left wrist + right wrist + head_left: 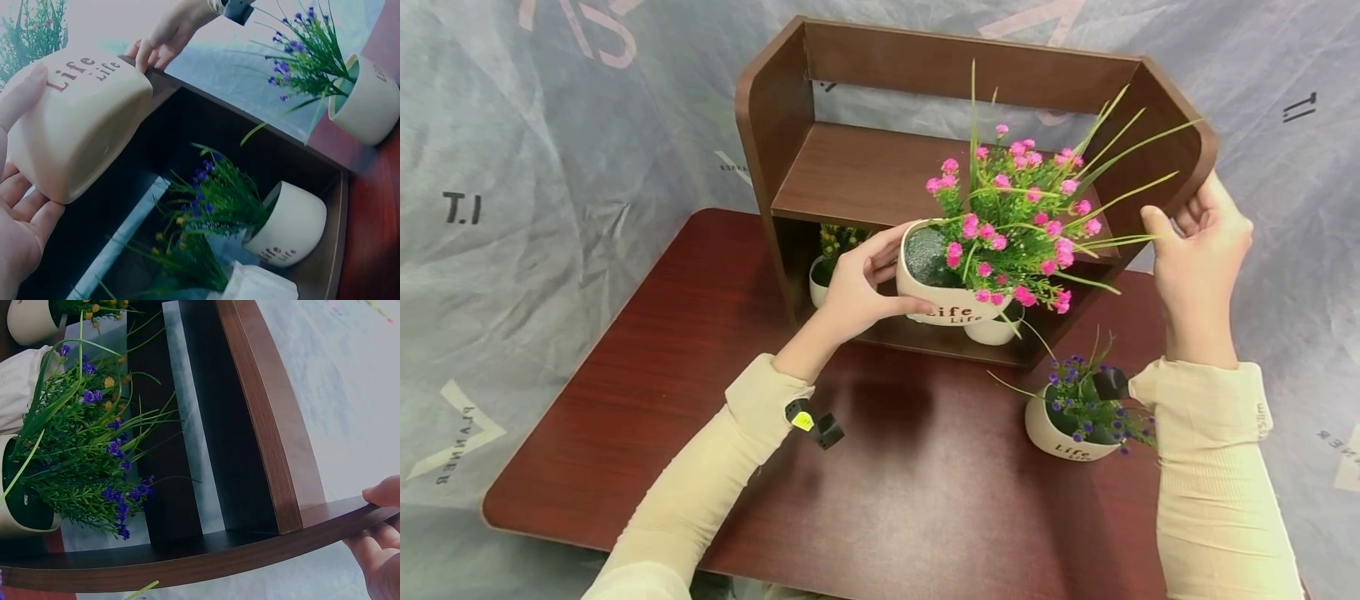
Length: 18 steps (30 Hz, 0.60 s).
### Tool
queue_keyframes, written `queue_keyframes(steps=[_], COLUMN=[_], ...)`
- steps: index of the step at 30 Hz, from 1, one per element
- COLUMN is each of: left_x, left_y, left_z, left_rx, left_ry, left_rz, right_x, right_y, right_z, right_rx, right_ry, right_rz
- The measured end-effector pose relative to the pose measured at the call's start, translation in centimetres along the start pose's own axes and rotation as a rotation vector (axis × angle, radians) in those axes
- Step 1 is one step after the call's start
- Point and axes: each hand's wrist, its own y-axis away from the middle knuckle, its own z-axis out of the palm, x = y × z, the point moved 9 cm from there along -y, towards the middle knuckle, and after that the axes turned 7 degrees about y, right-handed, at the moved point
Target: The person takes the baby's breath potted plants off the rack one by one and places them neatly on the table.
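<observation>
My left hand (859, 292) grips a white oval pot (951, 302) lettered "Life", thumb on its front and fingers around its left end. Pink flowers (1000, 181) and long green blades rise from it, leaning right. The pot is held up before the upper board of a brown wooden shelf unit (970, 62); its underside shows in the left wrist view. My right hand (1204, 250) holds the front edge of the shelf's right side panel (325, 528), thumb on one face and fingers on the other.
A pot with purple flowers (1067, 429) stands on the dark red table (850, 500), right of the shelf unit. In the lower compartment are a yellow-flowered pot (818, 287), another purple-flowered pot (290, 225) and a wrinkled white-covered one (262, 284). Grey sheeting (587, 125) hangs behind.
</observation>
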Motion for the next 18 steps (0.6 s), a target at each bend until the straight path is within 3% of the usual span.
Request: queue_keyframes(steps=[4,10,18], left_x=[-0.6,-2.4,-4.8], left_y=[0.9,2.3,3.9], left_z=[-0.9,-2.2,-3.1], left_rx=[0.002,0.008,-0.015], left_ry=[-0.002,-0.062,-0.054], left_rz=[0.001,-0.061,-0.12], right_x=[0.0,0.0,-0.2], right_y=[0.1,0.2,0.3], right_z=[0.1,0.1,0.4], right_rx=[-0.007,-0.008,-0.014], right_ry=[-0.037,-0.023,-0.02], right_rz=[0.009,0.025,0.024])
